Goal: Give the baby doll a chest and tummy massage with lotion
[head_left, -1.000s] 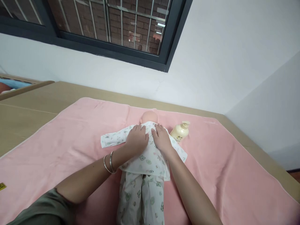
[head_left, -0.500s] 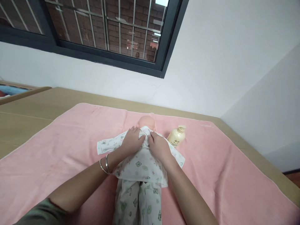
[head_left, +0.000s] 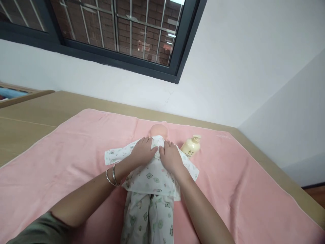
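Evenly, softly lit from indoors, with ceiling lamps mirrored in the window. Faint shadows only, no glare. Sharp at centre; bent and stretched toward the edges.

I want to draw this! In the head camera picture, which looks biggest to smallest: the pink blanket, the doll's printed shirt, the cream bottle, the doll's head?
1. Pink fleece blanket, the largest by far.
2. White bear-print doll shirt.
3 and 4. Cream pump bottle and bald doll head look alike in size, and the collar hides part of the head, so no ranking.
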Demonstrator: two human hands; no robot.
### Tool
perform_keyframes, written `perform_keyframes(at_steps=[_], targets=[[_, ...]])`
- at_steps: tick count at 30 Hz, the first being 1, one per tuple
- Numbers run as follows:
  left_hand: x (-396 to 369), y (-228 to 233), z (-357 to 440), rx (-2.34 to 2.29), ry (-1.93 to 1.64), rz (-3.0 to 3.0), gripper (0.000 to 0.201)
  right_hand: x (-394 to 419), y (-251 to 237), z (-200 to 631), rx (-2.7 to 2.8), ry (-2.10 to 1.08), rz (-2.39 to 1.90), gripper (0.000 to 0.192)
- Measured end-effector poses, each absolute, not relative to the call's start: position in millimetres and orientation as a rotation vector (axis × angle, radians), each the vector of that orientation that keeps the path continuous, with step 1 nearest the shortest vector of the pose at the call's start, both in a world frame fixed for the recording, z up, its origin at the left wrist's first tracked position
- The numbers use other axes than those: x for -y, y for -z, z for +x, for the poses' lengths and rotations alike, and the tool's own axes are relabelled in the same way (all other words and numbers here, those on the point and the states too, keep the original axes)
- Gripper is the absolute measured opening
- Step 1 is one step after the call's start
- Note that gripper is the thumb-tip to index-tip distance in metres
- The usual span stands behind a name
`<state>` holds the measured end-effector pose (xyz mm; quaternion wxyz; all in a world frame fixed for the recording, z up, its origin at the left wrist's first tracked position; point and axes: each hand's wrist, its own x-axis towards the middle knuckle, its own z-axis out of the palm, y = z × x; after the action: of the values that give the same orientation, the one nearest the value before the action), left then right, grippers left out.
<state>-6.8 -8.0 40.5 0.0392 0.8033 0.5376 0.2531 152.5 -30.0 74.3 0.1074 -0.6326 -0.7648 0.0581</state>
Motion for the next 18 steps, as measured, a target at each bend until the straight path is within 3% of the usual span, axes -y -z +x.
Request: perform_keyframes(at_steps=[5, 14, 18], targets=[[2.7, -41.4, -6.5, -1.695, -0.743, 2.393, 0.028, 36.2, -76.2, 144.2, 2.259, -0.113, -1.867, 0.051], [26.5, -21.9, 15.9, -1.884, -0.865, 2.504, 0.045, 4.9, -69.8, 177.0, 2.228, -0.517, -1.842, 0.073], [19.2, -28.1, 9.7, -1.820, -0.867, 2.456, 0.039, 12.4, -70.4, 168.9, 2.236, -0.396, -1.871, 0.068]])
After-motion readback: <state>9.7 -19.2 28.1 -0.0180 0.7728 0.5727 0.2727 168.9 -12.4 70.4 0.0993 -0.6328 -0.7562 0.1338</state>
